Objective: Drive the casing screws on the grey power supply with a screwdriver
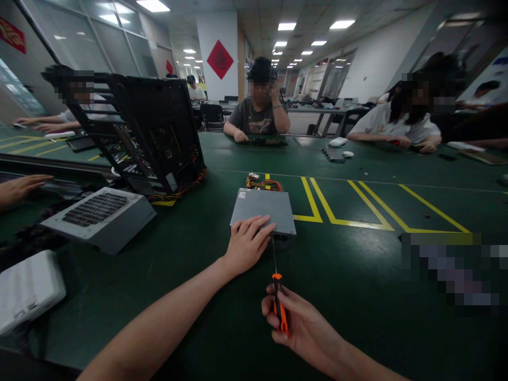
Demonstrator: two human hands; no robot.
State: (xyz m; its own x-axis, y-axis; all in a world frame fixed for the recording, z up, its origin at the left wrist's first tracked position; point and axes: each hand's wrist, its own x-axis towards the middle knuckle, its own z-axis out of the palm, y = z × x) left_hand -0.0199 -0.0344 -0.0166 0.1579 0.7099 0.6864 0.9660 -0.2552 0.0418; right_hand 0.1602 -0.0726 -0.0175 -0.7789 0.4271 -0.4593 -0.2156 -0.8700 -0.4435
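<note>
A grey metal power supply box lies on the green table, with its coloured cables bunched behind it. My left hand rests on the near part of its top, palm down, fingers stretched out. Below and to the right, my right hand is closed around the orange and black handle of a screwdriver. The thin shaft points away from me and reaches the near edge of the box; its tip is hard to make out there.
At the left stand an open black computer case, a second power supply with a vent grille and a white device. Another person's hand reaches in at the left edge. Several people sit across the table.
</note>
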